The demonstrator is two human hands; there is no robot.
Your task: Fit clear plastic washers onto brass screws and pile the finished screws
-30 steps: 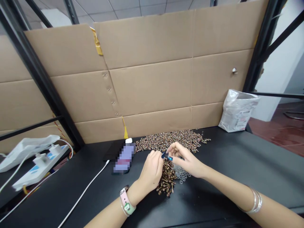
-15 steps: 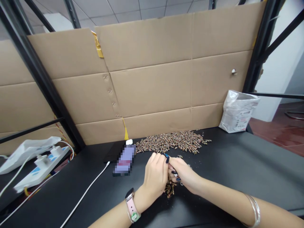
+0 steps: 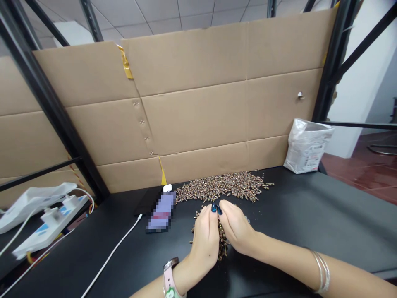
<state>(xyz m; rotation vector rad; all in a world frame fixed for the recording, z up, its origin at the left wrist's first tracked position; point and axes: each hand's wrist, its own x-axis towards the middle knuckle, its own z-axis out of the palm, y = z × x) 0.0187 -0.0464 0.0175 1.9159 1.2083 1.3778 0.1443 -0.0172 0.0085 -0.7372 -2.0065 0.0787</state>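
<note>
Currently on my feed: left hand and right hand, fingers curled inward with tips meeting, closed or nearly so; I cannot tell what they hold. Item: small heap of bronze-coloured screws, directly beneath both hands, mid-front of the black desk. Item: larger screw pile, just behind, nearer the back edge. Item: pixelated flat object, back-left of the hands. Item: white plastic bag, back-right corner.
</note>
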